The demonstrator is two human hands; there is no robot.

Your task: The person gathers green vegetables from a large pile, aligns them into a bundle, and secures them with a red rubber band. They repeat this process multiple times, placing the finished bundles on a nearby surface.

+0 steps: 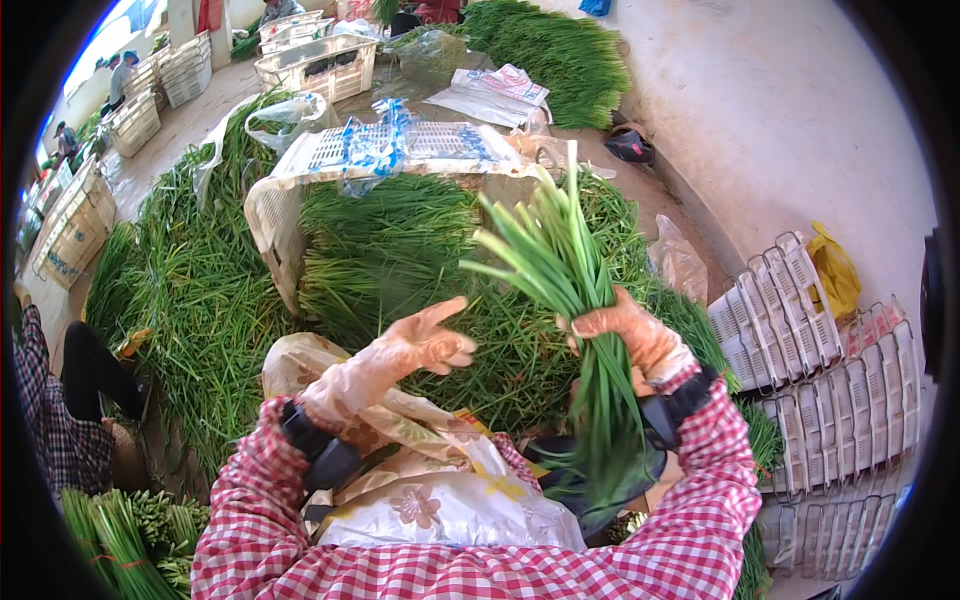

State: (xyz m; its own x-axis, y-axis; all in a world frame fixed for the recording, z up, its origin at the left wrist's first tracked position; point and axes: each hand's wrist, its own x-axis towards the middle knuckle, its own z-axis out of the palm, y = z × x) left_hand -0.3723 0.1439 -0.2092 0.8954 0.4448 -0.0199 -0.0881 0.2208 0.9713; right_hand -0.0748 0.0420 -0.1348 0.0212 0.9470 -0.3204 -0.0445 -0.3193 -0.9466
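Observation:
My right hand [626,330], in a thin translucent glove, grips a bunch of long green stalks [592,277], which look like garlic chives. Their pale cut ends point up and away, and the leafy ends hang down by my right forearm. My left hand [427,341], gloved too, is held out over my lap with the fingers apart and nothing in it. Ahead of it, more chives [390,247] lie heaped under and in front of a tipped white plastic crate [274,217]. Loose leaves [510,367] cover the ground between my hands.
A large leafy heap [202,300] spreads to my left, beside a seated person's leg [97,367]. Banded bunches [127,547] lie at lower left. White crates [840,420] with wire handles stand at right near the wall. A yellow bag [832,274] hangs behind them.

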